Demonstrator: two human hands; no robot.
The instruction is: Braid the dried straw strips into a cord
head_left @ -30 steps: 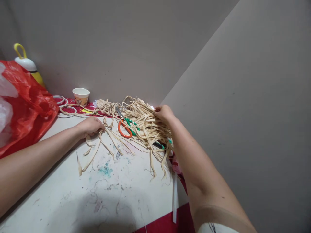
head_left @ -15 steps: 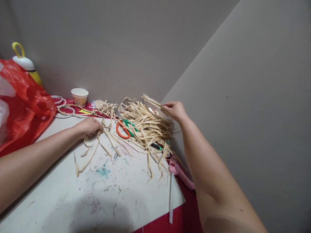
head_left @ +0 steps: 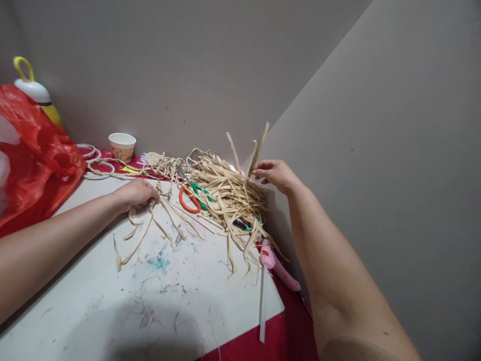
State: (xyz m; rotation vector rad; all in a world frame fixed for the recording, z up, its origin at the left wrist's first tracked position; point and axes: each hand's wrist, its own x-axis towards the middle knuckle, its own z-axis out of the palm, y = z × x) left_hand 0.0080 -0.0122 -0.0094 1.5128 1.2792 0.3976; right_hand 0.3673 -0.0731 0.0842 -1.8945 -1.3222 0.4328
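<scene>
My left hand point(head_left: 140, 194) is closed in a pinch on the near end of a knotted straw braid point(head_left: 161, 188), and loose straw strips point(head_left: 141, 240) fan out from it over the white board. My right hand point(head_left: 276, 174) is at the right side of a heaped bundle of dried straw point(head_left: 236, 190). Its fingertips pinch a pale straw strip point(head_left: 258, 146) that stands up from the heap; a thinner one rises to its left. Between my hands, scissors point(head_left: 190, 198) with orange and green handles lie against the bundle, blades pointing away.
A pink glue gun point(head_left: 280, 265) with a clear glue stick point(head_left: 263, 306) lies at the board's point(head_left: 169, 311) right edge. A paper cup point(head_left: 122, 146), white rings point(head_left: 99, 173) and coiled braid point(head_left: 161, 163) sit along the wall. A red plastic bag point(head_left: 41, 155) and yellow-handled bottle point(head_left: 33, 90) stand left.
The straw in my right hand pointed left above the heap; now strips stand upright there, and that hand has shifted slightly right and down. My left hand keeps its pinch.
</scene>
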